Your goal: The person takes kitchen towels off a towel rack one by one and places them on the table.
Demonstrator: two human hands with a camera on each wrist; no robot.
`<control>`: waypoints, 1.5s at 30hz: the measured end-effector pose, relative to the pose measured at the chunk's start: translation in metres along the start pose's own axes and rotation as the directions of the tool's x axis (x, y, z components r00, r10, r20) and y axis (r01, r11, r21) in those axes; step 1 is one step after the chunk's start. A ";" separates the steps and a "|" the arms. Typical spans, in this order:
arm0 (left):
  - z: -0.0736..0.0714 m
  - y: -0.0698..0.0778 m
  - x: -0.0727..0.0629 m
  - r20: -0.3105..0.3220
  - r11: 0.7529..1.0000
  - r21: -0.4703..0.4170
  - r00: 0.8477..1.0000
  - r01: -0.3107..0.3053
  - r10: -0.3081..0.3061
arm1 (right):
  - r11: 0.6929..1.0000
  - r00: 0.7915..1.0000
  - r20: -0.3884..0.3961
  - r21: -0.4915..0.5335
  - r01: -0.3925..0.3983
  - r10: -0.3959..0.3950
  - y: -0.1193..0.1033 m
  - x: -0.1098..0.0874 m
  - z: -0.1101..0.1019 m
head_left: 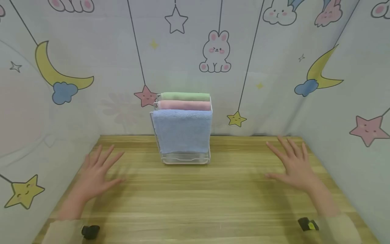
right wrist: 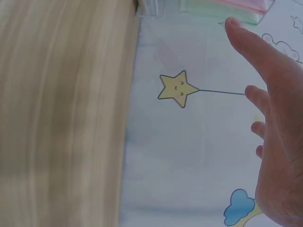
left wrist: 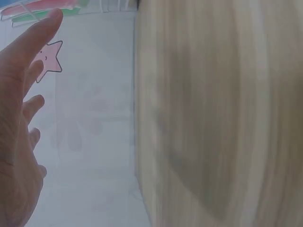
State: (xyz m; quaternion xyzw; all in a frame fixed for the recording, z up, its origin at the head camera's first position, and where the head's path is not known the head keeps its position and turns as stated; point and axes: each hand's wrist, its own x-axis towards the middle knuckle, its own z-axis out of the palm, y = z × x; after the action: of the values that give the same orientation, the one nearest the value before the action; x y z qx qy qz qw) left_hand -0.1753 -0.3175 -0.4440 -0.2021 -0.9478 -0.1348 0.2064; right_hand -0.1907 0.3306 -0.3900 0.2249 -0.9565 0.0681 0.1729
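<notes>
A white wire rack (head_left: 186,159) stands at the back middle of the wooden table. Over its bars hang a blue towel (head_left: 182,132) in front, a pink towel (head_left: 184,105) behind it and a green towel (head_left: 186,97) at the rear. My left hand (head_left: 97,173) hovers over the table left of the rack, fingers spread, holding nothing. On the other side my right hand (head_left: 294,167) is held the same way, fingers apart and nothing in it. Both hands are well away from the rack. Each wrist view shows its hand (left wrist: 19,123) with straight fingers.
The wooden table (head_left: 189,196) meets a pale cloth wall (head_left: 182,67) at the back, printed with stars, moons and bunnies. Similar walls close in on the left and right. Dark wrist straps or mounts (head_left: 90,232) sit by both sleeves.
</notes>
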 end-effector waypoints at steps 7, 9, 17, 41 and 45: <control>0.007 0.014 0.021 0.025 0.987 -0.140 0.997 0.080 -0.077 | 0.999 0.999 -0.027 -0.020 0.026 -0.027 -0.007 0.021 -0.017; 0.011 0.018 0.027 0.022 0.986 -0.147 0.996 0.084 -0.082 | 0.999 0.999 -0.036 -0.029 0.032 -0.033 -0.009 0.027 -0.022; 0.029 0.026 0.046 -0.014 0.977 -0.203 0.997 0.071 -0.075 | 0.996 0.995 -0.049 -0.028 0.080 -0.081 -0.019 0.050 -0.036; 0.082 0.054 0.084 -0.112 0.835 -0.548 0.984 0.056 -0.139 | 0.982 0.976 -0.128 0.050 0.183 -0.175 -0.084 0.129 -0.060; 0.092 0.056 0.086 -0.138 0.761 -0.648 0.977 0.033 -0.160 | 0.976 0.970 -0.150 0.079 0.203 -0.189 -0.096 0.139 -0.061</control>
State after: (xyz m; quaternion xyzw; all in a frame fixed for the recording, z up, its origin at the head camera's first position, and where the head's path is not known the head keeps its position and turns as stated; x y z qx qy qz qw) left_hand -0.2527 -0.2085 -0.4770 -0.1976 -0.8301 -0.4795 0.2048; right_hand -0.2454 0.2013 -0.2780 0.3208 -0.9107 0.1113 0.2353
